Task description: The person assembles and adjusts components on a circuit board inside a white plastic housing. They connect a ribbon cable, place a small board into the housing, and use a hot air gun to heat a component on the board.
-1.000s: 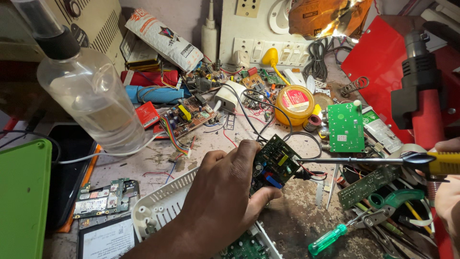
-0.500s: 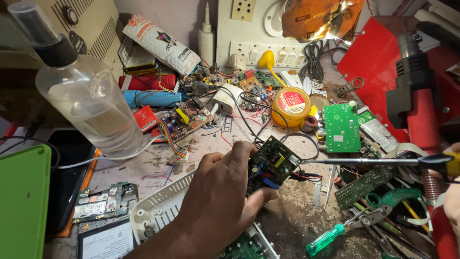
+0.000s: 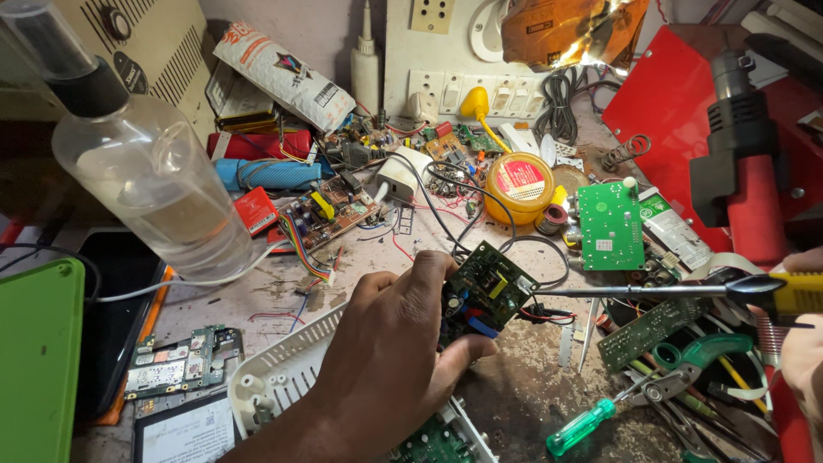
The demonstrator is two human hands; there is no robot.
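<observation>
My left hand (image 3: 390, 360) grips a small dark green circuit board (image 3: 484, 287) with blue and black components, tilted up above the cluttered bench. My right hand (image 3: 801, 343) at the right edge holds a yellow-handled soldering iron (image 3: 686, 291). Its long metal shaft runs level to the left, and the tip sits at the board's right edge near red and black wires (image 3: 544, 313). Only part of the right hand shows. A white perforated plastic casing (image 3: 270, 377) lies under my left wrist.
A clear bottle with a black cap (image 3: 141, 171) looms at the near left. A bright green board (image 3: 610, 225), a yellow tin (image 3: 521, 184), a green-handled screwdriver (image 3: 587, 424), green pliers (image 3: 694, 360) and a red hot-air tool (image 3: 746, 163) crowd the right side.
The soldering iron has edged left toward the held board. My left hand keeps its grip, and the view has shifted slightly.
</observation>
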